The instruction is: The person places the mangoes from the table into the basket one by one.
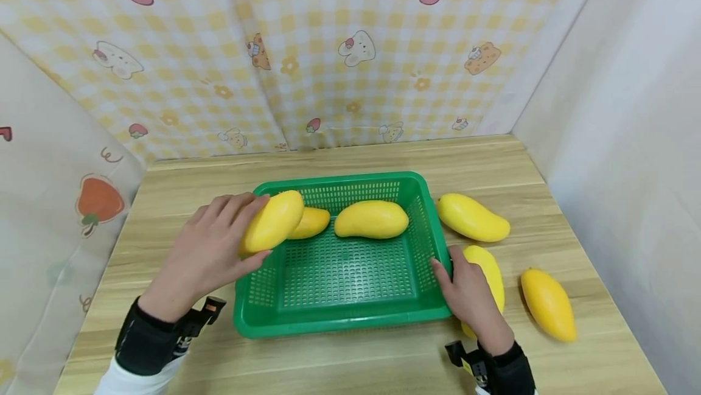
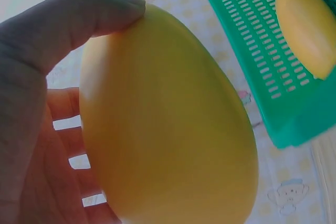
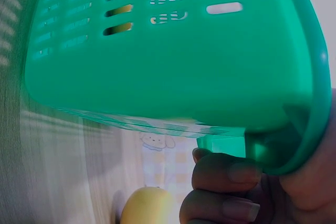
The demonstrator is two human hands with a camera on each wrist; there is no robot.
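Observation:
My left hand grips a yellow mango above the left side of a green plastic basket. In the left wrist view the thumb lies over the top of this mango and the fingers go behind it. Two more mangoes lie in the basket: one near its back right, another partly hidden behind the held one. My right hand holds the basket's right rim, thumb inside; in the right wrist view its fingers curl under the rim.
Right of the basket lie three mangoes: one at the back, one partly behind my right hand, one farther right. A checked curtain hangs behind the wooden table. White walls of cloth stand at both sides.

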